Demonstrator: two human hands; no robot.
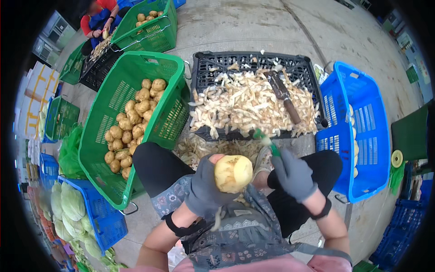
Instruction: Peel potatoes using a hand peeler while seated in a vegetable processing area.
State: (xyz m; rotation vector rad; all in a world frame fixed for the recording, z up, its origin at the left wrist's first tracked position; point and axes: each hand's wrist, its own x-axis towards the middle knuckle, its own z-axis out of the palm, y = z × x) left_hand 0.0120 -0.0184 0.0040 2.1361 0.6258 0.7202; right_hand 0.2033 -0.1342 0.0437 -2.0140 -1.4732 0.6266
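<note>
In a grey glove, my left hand (201, 189) is closed around a large potato (233, 174). Most of its skin is off, with brownish patches left on the pale flesh. My right hand (292, 176), gloved too, grips a green-handled peeler (266, 139), blurred and held apart from the potato, up and to its right. Beyond both hands, a heap of peelings (253, 106) covers an upturned black plastic crate (209, 59). On the heap lies a dark-bladed knife (282, 93) with a wooden handle.
A green crate (170, 119) of unpeeled potatoes (131, 122) stands left; a blue crate (368, 122) with pale potatoes stands right. Cabbages (68, 204) fill another blue crate (106, 226) at lower left. At upper left another person (99, 20) works beside more crates.
</note>
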